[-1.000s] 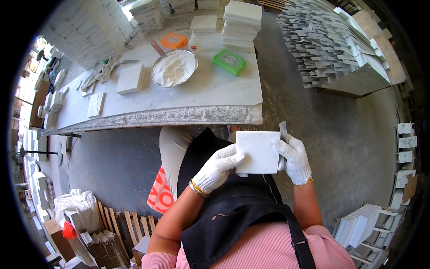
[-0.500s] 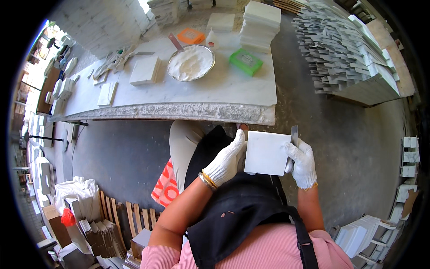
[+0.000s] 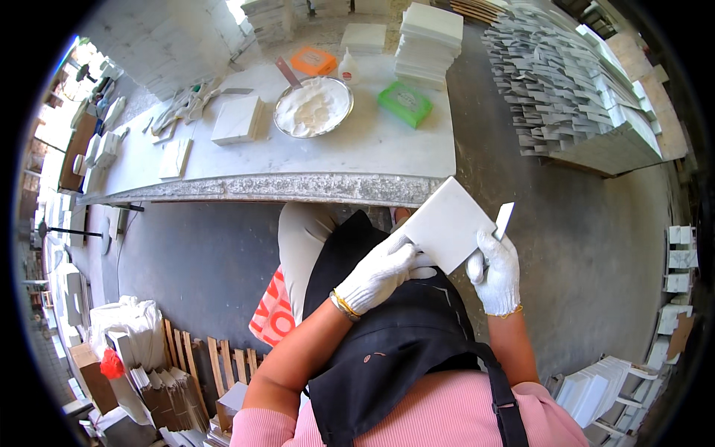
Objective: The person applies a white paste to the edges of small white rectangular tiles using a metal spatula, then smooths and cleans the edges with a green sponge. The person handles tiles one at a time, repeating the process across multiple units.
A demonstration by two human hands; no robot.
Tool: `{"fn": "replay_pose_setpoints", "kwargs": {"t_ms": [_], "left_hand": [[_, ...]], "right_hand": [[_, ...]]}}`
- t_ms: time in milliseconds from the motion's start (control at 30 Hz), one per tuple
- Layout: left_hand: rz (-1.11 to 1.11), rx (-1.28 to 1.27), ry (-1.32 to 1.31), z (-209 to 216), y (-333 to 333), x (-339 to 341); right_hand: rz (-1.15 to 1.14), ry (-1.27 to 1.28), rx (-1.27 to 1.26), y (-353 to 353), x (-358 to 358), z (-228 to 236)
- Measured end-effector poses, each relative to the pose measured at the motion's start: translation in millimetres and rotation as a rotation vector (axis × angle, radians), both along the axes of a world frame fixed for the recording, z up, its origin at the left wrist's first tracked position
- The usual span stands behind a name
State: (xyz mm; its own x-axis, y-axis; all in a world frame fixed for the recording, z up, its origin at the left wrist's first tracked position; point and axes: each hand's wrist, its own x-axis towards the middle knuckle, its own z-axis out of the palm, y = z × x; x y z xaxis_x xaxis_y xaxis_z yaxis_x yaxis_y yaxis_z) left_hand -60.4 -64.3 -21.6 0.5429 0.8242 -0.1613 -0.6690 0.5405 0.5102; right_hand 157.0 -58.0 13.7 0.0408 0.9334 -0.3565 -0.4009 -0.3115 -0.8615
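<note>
Over my lap, a white square stone tile [image 3: 453, 225] is held tilted with one corner pointing toward the table. My left hand [image 3: 381, 274], in a white knit glove, grips its lower left side, fingers partly hidden. My gloved right hand [image 3: 495, 274] is closed at the tile's right corner. Out of its grip sticks a flat scraper blade [image 3: 504, 220], which catches the light; its handle is hidden in the fist. On the marble-topped table [image 3: 313, 160] ahead is a metal bowl [image 3: 350, 119] of white paste, with a reddish-handled tool resting in it.
Beside the bowl lie a green pack [image 3: 405, 103], an orange box [image 3: 313, 61] and a small white bottle [image 3: 348, 67]. A tile stack [image 3: 428, 45] rises at the table's right. Thicker white blocks [image 3: 237, 119] sit left. Beyond the floor gap stands a large stack of thin pieces [image 3: 551, 89].
The tile has turned from level to corner-up and moved slightly right and away from me. My left hand's fingers have curled in; the scraper blade now leans right.
</note>
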Motion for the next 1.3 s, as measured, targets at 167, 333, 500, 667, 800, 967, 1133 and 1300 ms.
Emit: {"fn": "replay_pose_setpoints", "kwargs": {"t_ms": [167, 333, 500, 667, 800, 967, 1133, 1300], "left_hand": [[0.055, -0.026, 0.149, -6, 1, -7], [-0.040, -0.056, 0.124, -14, 4, -13], [-0.078, -0.047, 0.168, -2, 4, -11], [-0.030, -0.161, 0.096, -40, 1, -12], [-0.061, -0.150, 0.096, -19, 10, -6], [-0.045, -0.140, 0.096, -22, 10, -3], [0.019, -0.216, 0.024, -35, 11, -2], [-0.020, -0.138, 0.069, -35, 8, -4]], "right_hand": [[0.266, -0.123, -0.037, -5, 22, 8], [0.451, -0.188, 0.020, 2, 44, 15], [0.444, -0.243, -0.040, 4, 25, 25], [0.357, -0.259, -0.041, 1, 17, 20], [0.245, -0.214, -0.003, -2, 13, 8], [0.299, -0.245, -0.043, -1, 12, 15], [0.213, -0.240, -0.020, -1, 8, 6], [0.132, -0.184, -0.062, -1, 9, 4]]}}
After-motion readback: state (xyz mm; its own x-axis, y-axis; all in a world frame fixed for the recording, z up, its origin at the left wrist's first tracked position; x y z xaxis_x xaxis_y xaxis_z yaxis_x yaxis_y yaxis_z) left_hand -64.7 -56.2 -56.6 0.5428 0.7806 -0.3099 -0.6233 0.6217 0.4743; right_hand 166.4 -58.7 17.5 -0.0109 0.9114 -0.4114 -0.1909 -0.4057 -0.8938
